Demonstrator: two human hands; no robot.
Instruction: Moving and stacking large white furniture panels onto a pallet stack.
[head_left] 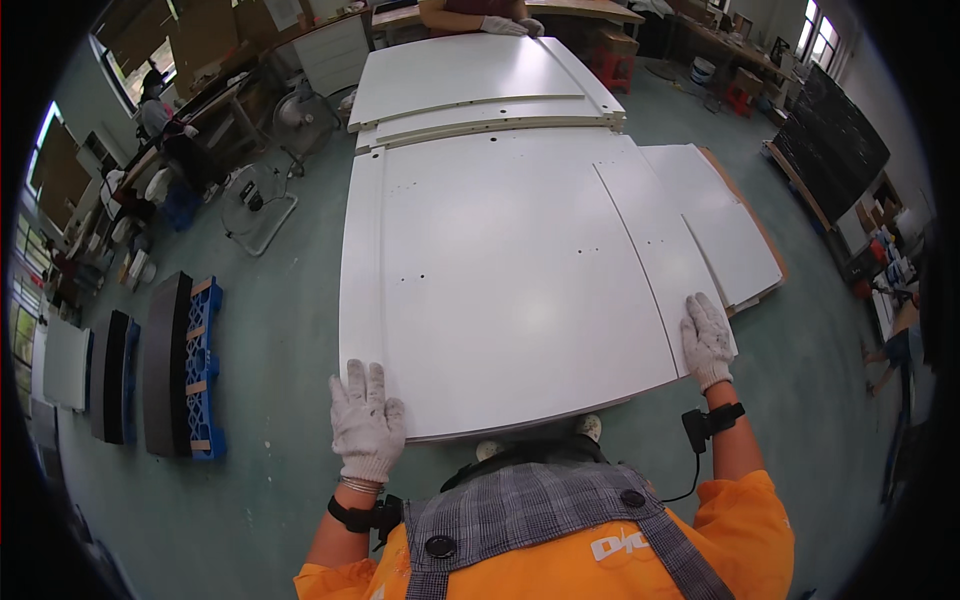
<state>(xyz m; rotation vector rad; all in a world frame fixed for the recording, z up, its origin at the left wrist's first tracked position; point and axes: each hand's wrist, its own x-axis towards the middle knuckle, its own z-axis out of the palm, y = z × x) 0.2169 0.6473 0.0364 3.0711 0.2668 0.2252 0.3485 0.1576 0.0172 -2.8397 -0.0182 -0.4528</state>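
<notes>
The gloved left hand [367,428] and right hand [708,345], fingers [356,378] outstretched, rested at the near corners of the white panels [520,310].

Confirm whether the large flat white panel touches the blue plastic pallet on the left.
Apart. The head view shows a broad stretch of green floor between the panel and the pallet.

My gloves [368,428] are greyish white, my sleeves [745,520] orange, my apron [530,505] grey plaid; the boards [520,250] white, the pallet [206,362] blue.
</notes>
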